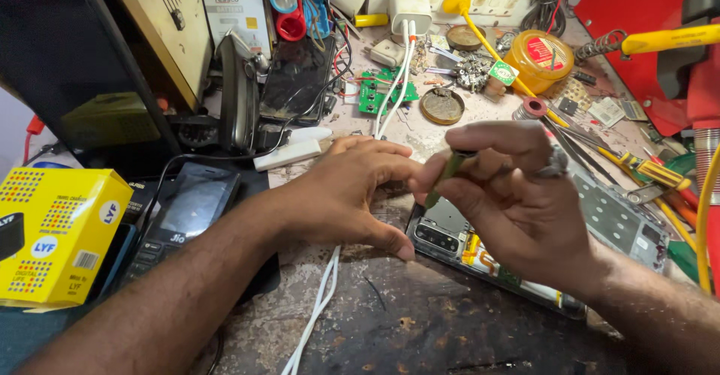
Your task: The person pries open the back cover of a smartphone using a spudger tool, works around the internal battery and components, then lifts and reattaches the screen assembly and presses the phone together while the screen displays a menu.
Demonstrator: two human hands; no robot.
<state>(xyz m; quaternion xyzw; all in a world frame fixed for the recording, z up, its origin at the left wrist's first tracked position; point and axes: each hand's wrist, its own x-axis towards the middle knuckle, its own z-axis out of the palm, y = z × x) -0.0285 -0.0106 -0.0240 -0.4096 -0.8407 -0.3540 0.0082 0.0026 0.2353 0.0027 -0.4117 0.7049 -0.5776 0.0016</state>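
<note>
Opened phone (450,232), white cable (319,304) (crossing bench), tweezers (581,154)

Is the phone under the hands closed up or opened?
Opened: the phone lies with its back cover off, camera module and inner parts bare, while the right hand holds a small tool over it.

A phone-repair workbench: circuit board (377,90), tweezers (577,150), opened phone (465,244) (cables everywhere).

The right hand (517,195) hides much of the opened phone (450,232) and the screwdriver's (448,174) tip. The yellow box (52,240) is cut by the left edge.
</note>
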